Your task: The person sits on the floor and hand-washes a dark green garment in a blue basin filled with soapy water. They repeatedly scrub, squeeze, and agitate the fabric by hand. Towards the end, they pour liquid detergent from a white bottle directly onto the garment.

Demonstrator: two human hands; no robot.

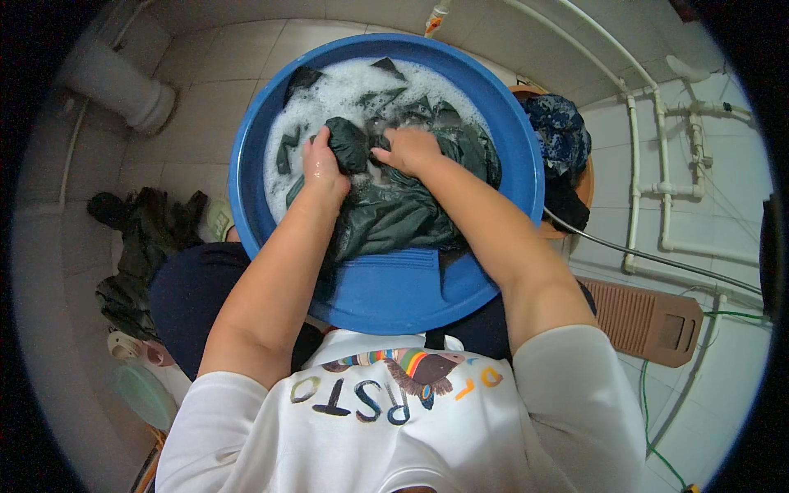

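A large blue basin (530, 177) stands in front of me, holding foamy water and a soaked dark green garment (394, 220). My left hand (323, 167) is closed round a bunched lump of this cloth, thumb and fingers at its left side. To its right, my right hand (412, 151) grips into the wet folds, with thumb and forefinger bent and the other fingertips hidden by cloth and suds. White foam (341, 92) floats around the far side of the water. A ribbed blue washboard surface (386, 261) slopes at the basin's near side, partly under the garment.
Right of the basin, an orange-brown tub (587, 185) holds dark clothes (559, 135). A brown washboard (645, 320) lies at the lower right near white wall pipes (634, 181) and a hose (657, 242). Dark clothing (148, 255) is piled on the left. A pale pipe (123, 86) rises behind it.
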